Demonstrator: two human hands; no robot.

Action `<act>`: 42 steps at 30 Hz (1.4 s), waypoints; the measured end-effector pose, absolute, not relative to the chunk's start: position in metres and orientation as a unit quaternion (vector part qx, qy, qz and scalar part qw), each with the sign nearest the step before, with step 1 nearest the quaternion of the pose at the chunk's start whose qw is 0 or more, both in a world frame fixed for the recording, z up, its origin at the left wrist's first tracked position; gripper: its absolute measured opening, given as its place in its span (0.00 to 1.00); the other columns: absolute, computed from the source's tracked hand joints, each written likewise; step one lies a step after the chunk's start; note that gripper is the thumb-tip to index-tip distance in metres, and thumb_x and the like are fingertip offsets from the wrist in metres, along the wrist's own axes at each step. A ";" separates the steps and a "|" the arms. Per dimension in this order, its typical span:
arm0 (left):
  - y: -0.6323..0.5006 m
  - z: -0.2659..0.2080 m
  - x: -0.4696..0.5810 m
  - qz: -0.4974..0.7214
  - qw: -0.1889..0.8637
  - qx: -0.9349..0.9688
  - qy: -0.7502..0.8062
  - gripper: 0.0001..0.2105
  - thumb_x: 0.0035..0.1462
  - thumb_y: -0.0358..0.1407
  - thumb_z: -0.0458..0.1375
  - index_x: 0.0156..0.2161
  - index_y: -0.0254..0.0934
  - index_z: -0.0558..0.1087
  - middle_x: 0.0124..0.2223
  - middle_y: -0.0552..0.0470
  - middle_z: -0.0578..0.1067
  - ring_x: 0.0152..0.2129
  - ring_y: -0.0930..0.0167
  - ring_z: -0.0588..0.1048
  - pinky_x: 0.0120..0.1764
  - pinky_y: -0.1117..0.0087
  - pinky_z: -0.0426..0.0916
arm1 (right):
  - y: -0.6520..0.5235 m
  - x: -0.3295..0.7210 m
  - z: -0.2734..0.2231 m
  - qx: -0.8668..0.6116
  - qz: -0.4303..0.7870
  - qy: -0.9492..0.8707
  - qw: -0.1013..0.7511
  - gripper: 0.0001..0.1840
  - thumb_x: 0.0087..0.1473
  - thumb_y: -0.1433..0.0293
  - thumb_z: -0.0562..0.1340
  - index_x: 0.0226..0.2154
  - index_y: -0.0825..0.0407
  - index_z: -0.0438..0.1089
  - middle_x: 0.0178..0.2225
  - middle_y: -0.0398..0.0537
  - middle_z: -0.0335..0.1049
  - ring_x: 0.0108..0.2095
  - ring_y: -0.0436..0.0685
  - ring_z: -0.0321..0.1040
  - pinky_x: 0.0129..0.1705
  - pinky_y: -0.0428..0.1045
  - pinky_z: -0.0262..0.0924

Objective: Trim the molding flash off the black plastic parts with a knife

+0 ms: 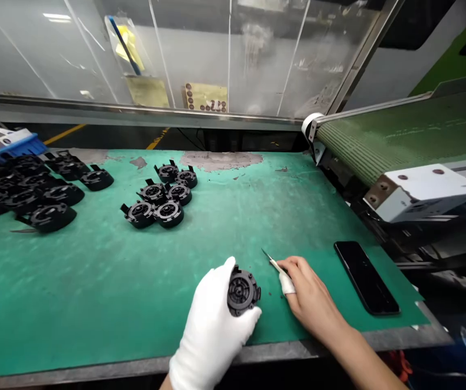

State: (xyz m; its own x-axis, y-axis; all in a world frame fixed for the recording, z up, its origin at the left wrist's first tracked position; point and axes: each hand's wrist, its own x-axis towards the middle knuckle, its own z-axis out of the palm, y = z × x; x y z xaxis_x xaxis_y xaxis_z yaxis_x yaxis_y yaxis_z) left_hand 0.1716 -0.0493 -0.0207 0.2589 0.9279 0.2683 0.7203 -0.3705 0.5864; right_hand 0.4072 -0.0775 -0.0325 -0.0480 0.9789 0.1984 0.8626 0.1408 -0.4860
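My left hand (212,317), in a white glove, grips a round black plastic part (241,292) near the table's front edge. The part's ringed, ribbed face is turned up toward me. To its right, my bare right hand (308,292) pinches a small knife (274,263) with a pale handle and a thin blade pointing away to the left. A white wrap covers one of its fingertips. The blade is apart from the black part. Farther off stands a group of several similar black parts (169,212).
Many more black parts (52,216) crowd the left side, before a blue bin (21,146). A black phone (366,277) lies on the green mat (94,303) at right. Beyond it, a green conveyor belt (411,130) with a white end bracket (423,189) borders the table. A clear panel (200,49) rises behind.
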 end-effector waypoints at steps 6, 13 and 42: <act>-0.089 -0.029 0.168 0.307 0.156 0.767 0.541 0.43 0.48 0.44 0.69 0.66 0.40 0.57 0.61 0.40 0.70 0.58 0.52 0.70 0.61 0.46 0.66 | -0.100 0.418 -0.027 -0.648 0.175 -0.691 0.267 0.21 0.63 0.75 0.50 0.57 0.49 0.58 0.50 0.54 0.71 0.48 0.60 0.72 0.49 0.55 0.69; -0.081 -0.020 0.163 0.242 0.226 0.786 0.522 0.49 0.49 0.42 0.69 0.70 0.43 0.47 0.68 0.42 0.62 0.68 0.48 0.56 0.65 0.41 0.60 | -0.127 0.426 0.009 -0.627 0.350 -0.662 0.216 0.23 0.66 0.69 0.52 0.62 0.41 0.63 0.57 0.48 0.73 0.56 0.59 0.70 0.56 0.53 0.67; -0.043 0.007 0.122 0.083 0.325 0.866 0.371 0.37 0.61 0.40 0.61 0.69 0.61 0.49 0.74 0.62 0.50 0.69 0.63 0.56 0.67 0.56 0.61 | -0.104 0.445 0.026 -0.609 0.202 -0.763 0.077 0.28 0.65 0.75 0.49 0.63 0.41 0.64 0.43 0.48 0.72 0.42 0.58 0.72 0.42 0.54 0.68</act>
State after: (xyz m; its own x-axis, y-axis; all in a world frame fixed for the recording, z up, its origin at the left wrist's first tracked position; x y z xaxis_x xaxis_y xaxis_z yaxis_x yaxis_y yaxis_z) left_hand 0.1220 -0.0429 0.0070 0.7112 0.6960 -0.0984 0.5885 -0.5130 0.6249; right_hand 0.4446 -0.1043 0.0255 -0.2460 0.9607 -0.1286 0.8986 0.1763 -0.4019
